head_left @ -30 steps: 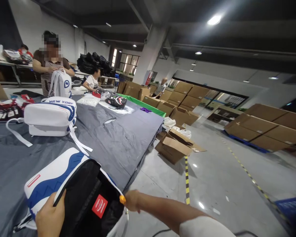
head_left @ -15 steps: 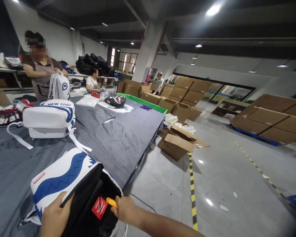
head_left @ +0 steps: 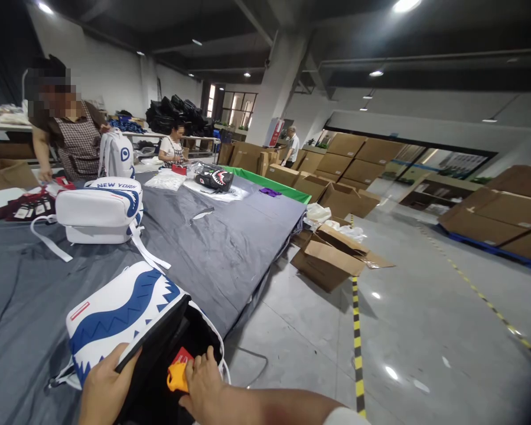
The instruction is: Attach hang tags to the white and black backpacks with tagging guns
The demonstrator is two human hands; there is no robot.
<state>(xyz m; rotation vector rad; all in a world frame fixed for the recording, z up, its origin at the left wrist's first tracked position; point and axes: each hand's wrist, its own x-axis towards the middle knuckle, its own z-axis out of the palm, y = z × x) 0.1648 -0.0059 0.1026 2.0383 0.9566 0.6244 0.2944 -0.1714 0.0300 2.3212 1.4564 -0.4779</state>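
A white and blue backpack lies open on the grey table cover at the near edge, its black lining showing. My left hand grips the edge of the opening. My right hand is closed on a small orange tool and reaches into the opening beside a red label.
A second white backpack marked NEW YORK lies further back. A person in a checked apron stands across the table by an upright white backpack. Open cardboard boxes sit on the floor to the right, and a yellow-black floor line runs past them.
My right hand has moved left from outside the backpack's edge into its opening with the orange tool. The person across the table has let go of the upright backpack and reaches to the left.
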